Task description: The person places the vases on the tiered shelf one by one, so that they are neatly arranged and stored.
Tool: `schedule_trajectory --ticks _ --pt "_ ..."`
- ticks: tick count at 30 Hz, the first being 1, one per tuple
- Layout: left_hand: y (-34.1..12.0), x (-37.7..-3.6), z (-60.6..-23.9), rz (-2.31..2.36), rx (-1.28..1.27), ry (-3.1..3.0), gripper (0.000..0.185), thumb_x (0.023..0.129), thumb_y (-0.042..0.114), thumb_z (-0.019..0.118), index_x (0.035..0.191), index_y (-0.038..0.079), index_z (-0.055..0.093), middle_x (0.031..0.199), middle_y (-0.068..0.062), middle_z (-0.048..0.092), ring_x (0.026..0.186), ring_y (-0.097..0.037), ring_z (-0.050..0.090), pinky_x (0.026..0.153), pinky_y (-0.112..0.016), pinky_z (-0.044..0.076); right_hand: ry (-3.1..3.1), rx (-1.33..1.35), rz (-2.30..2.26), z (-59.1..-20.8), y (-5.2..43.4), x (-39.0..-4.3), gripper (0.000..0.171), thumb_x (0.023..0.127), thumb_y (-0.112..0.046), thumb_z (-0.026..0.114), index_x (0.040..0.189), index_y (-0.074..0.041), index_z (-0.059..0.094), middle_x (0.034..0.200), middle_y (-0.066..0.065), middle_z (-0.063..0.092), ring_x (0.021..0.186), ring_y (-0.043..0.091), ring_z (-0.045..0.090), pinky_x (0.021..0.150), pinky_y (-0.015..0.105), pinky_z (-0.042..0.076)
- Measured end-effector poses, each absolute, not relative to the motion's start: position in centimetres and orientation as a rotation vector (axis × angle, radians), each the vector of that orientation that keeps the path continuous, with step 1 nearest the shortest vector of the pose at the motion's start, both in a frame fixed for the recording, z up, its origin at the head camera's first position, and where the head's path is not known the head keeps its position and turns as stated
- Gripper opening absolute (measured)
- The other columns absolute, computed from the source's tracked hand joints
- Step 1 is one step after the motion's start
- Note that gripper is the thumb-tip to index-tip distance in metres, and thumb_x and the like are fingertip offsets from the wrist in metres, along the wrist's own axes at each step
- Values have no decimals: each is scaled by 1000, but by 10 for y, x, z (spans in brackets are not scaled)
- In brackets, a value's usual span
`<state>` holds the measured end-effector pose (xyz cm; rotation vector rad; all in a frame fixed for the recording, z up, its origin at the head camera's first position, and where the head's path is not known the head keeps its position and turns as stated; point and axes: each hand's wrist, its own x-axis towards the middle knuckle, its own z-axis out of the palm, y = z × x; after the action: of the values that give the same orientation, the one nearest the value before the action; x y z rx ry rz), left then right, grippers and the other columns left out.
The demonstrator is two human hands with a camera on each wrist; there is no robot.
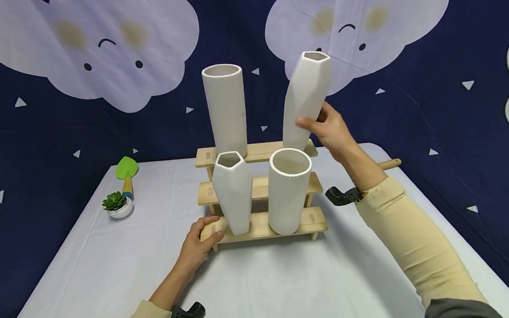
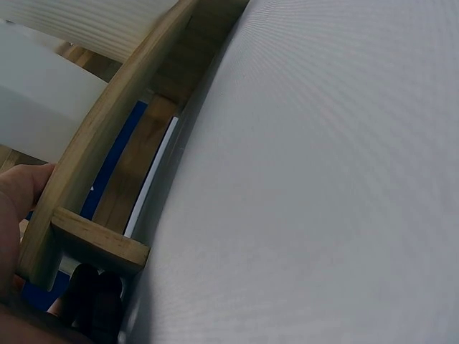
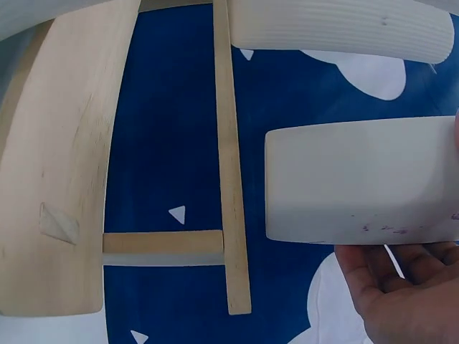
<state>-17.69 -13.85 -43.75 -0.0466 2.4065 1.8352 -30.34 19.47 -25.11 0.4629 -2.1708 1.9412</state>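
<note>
A succulent (image 1: 116, 204) and green trowel (image 1: 126, 174) lie far left on the table (image 1: 90, 266). The left hand (image 1: 198, 242) grips the rack's (image 1: 263, 229) bottom-left corner. Three vases stand on the steps. The right hand (image 1: 329, 127), arm raised, holds a faceted vase (image 1: 305, 97) tilted over the top step.

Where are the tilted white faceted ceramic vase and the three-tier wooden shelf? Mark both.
tilted white faceted ceramic vase (image 1: 306, 97), head view, middle of its body.
three-tier wooden shelf (image 1: 260, 188), head view, bare middle step.
</note>
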Motion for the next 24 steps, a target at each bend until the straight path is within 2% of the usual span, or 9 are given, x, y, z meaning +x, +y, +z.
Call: schedule_trajectory --ticks 8,12,24 --pt "-139 -177 -438 1840 -45 2402 48 85 28 69 130 21 51 121 -10 41 94 -16 46 74 -24 42 -2290 426 1855 -251 186 -311 59 82 -21 73 133 -12 46 123 7 57 108 15 56 94 31 45" --pt "-139 -177 -439 1839 -43 2399 48 86 28 69 130 22 51 122 -10 40 94 -16 46 73 -24 42 -2321 420 1834 -250 183 -315 58 82 -20 73 132 -10 46 122 9 58 107 15 57 92 29 45" --pt "-139 -177 -439 1840 -45 2399 49 86 28 69 130 22 51 121 -10 41 93 -15 46 73 -23 42 -2364 452 1824 -249 174 -319 57 83 -14 71 132 -6 44 125 16 57 108 19 58 97 35 45"
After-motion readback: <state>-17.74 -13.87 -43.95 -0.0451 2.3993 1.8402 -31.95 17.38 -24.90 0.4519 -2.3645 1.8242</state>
